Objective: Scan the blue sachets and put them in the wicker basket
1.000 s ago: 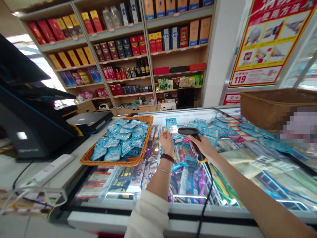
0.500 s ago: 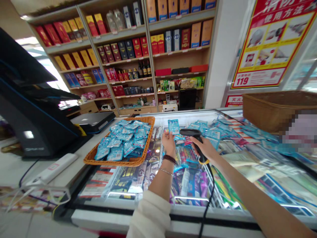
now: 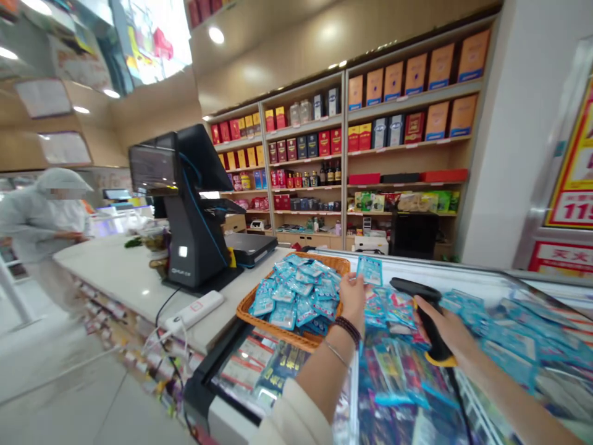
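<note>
My left hand (image 3: 353, 296) pinches a small blue packet (image 3: 369, 270) by its lower left corner and holds it upright. My right hand (image 3: 433, 321) is wrapped round the handle of a black barcode scanner (image 3: 417, 289), its head pointing left towards the packet, a short gap apart. A cable hangs from the scanner's grip. Just left of my left wrist, a wicker basket (image 3: 296, 337) holds a heap of similar blue packets (image 3: 296, 287). More blue packets (image 3: 507, 340) lie spread on the freezer's glass top to the right of the scanner.
Under the glass are colourful wrapped goods (image 3: 403, 368). A black checkout terminal (image 3: 185, 241), a flat scale (image 3: 252, 247) and a white power strip (image 3: 194, 310) stand on the counter (image 3: 109, 262) at left. A person (image 3: 46, 228) stands beyond it. Shelves of boxes (image 3: 380, 133) line the back wall.
The view has swung left and up, bringing the person and whole terminal into sight. Both hands keep their holds on the packet and scanner.
</note>
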Demonstrator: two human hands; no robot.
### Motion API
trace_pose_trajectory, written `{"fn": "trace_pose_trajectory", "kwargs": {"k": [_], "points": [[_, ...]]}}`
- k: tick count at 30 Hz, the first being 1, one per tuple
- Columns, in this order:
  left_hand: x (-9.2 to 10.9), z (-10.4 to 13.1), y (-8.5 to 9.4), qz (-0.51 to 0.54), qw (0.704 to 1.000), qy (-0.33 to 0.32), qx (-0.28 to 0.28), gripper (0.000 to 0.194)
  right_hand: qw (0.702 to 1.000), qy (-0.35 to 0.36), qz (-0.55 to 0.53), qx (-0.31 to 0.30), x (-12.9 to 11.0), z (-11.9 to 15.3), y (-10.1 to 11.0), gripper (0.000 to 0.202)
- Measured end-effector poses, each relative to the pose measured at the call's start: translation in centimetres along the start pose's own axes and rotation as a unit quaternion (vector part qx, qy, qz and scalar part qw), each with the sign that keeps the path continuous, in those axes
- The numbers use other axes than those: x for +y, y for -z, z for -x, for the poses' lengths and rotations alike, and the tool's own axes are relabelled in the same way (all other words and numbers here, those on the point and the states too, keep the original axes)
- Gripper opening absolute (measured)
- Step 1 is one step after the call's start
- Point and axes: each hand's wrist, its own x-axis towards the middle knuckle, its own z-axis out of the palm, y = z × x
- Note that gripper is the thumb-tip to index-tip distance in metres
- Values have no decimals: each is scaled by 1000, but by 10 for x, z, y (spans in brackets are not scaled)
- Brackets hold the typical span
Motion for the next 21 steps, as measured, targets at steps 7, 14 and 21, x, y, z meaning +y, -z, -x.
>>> {"fn": "trace_pose_trajectory", "kwargs": {"k": [7,14,21], "points": [[70,-34,67,-28,993,-65,92,25,998,16,-4,-64,-18,-11,-80,35],[57,-6,85,-187,960,-197,70,43,995,21,7,-101,-15,3,-71,41],[14,36,20,-286,913,-243,-159,27,998,23,-48,34,-11,21,37,39]]}}
